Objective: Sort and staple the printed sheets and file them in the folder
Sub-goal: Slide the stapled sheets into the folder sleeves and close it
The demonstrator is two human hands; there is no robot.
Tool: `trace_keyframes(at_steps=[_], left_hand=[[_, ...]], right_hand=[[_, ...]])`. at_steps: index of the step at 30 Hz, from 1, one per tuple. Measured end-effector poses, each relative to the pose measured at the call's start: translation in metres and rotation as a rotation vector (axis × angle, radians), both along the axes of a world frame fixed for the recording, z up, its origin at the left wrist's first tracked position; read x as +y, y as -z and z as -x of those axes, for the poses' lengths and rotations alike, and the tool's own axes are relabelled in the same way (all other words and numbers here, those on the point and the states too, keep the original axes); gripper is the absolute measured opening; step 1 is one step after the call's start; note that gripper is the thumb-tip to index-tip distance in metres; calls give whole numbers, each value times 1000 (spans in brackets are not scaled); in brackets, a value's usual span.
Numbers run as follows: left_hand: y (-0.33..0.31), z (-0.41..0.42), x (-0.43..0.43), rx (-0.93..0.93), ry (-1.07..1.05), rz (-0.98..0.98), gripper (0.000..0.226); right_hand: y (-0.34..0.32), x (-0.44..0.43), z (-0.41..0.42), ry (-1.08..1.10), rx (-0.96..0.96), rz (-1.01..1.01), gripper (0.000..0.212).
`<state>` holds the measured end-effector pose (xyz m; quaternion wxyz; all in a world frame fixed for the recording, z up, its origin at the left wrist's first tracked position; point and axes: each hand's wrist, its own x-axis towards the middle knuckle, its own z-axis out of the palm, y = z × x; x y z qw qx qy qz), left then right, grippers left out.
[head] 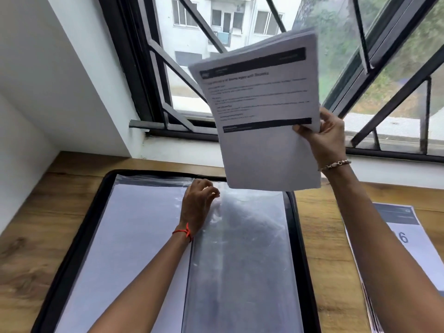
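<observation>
Printed sheets (262, 111) aloft, right hand (324, 135); second stack (403, 239) beside folder (299, 236).

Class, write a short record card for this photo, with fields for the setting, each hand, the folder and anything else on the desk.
Setting: wooden desk below a barred window
Right hand: grips a raised stack of printed sheets by its right edge
Left hand: pinches the top edge of a clear sleeve
Folder: black-rimmed, open flat on the desk
Also on desk: second pile of printed pages, at the right
</observation>
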<state>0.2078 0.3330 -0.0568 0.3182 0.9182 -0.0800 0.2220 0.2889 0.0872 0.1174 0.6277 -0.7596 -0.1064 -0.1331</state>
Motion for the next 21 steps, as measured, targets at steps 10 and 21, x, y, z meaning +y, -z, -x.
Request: trace_keyframes(at_steps=[10, 21], left_hand=[[0, -9, 1, 6, -1, 23, 7], [0, -13, 0, 100, 20, 119, 5]], right_hand=[[20, 55, -34, -90, -8, 262, 32], [33, 59, -47, 34, 32, 260, 34]])
